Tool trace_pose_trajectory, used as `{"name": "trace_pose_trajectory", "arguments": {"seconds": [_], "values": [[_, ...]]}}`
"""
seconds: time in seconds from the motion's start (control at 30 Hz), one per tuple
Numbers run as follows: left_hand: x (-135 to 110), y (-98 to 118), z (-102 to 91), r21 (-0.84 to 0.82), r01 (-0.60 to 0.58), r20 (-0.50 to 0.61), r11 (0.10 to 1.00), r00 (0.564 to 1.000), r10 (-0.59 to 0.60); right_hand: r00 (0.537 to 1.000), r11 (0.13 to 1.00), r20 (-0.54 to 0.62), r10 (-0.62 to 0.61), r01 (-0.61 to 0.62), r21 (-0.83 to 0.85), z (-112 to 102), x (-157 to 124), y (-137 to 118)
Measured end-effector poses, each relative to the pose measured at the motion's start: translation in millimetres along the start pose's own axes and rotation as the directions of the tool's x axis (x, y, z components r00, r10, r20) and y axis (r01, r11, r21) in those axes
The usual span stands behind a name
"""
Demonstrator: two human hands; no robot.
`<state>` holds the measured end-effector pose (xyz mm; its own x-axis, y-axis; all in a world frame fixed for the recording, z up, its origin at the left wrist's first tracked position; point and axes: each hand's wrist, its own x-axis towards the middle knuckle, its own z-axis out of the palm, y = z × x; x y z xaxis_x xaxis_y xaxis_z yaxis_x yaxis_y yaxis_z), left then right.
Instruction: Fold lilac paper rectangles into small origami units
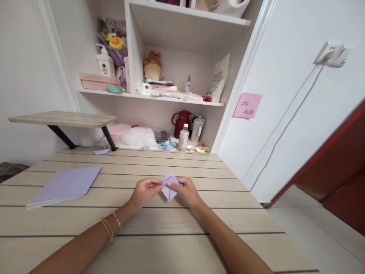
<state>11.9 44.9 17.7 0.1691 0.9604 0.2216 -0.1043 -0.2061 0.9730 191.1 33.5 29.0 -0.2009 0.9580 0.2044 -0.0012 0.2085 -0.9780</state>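
Observation:
A small folded purple paper (170, 195) is held just above the middle of the table, turned so that one corner points toward me. My left hand (145, 192) pinches its left corner between thumb and fingers. On the other side, my right hand (188, 191) grips the right part, with the thumb lying across the paper's face and the fingers behind it. Fold lines cross the paper's front. The fingers behind the paper are partly hidden.
A stack of paper sheets (67, 184), purple on top, lies on the slatted table (128, 251) at left. Beyond it stands a small raised shelf (65, 118). Along the back are a clear bottle (183, 139), a dark red jug (181, 125) and several folded paper pieces (167, 145).

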Motion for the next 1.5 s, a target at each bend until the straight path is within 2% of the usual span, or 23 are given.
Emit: {"name": "trace_pose_trajectory", "arguments": {"seconds": [0.13,0.27,0.47,0.57,0.7,0.83,1.07,1.2,1.5], "values": [[0,4,-2.4,0.097,-0.046,0.037,0.994,0.998,0.043,0.997,1.0,-0.075,-0.018,0.018,-0.001,2,0,0],[-1,7,-3.3,0.104,-0.025,0.103,0.994,0.995,0.014,0.99,1.0,-0.143,-0.006,0.003,-0.022,1,1,2],[1,0,-2.9,-0.011,0.051,0.11,0.999,0.993,-0.05,0.992,0.998,-0.122,0.034,-0.04,-0.051,-2,2,5],[2,-3,-3.6,-0.021,0.076,0.096,0.997,0.993,-0.074,0.993,0.998,-0.116,-0.02,0.013,-0.059,-2,2,5],[3,-5,-4.3,-0.016,0.089,0.064,0.996,0.994,-0.087,0.994,0.988,-0.045,-0.097,0.091,-0.126,-4,3,4],[3,-6,-2.9,-0.018,0.077,0.059,0.997,0.995,-0.076,0.99,0.973,-0.054,-0.13,0.117,-0.198,-7,3,5],[1,-2,-0.8,0.01,0.087,0.089,0.996,0.992,-0.088,0.993,0.979,-0.035,-0.116,0.109,-0.171,-7,2,8],[4,-5,-3.1,0.003,0.111,0.055,0.994,0.992,-0.111,0.996,0.983,-0.027,-0.089,0.084,-0.161,-6,3,9],[7,-8,-5.9,-0.022,0.144,0.07,0.989,0.987,-0.143,0.997,0.996,-0.066,-0.032,0.026,-0.084,-6,5,16]]}}
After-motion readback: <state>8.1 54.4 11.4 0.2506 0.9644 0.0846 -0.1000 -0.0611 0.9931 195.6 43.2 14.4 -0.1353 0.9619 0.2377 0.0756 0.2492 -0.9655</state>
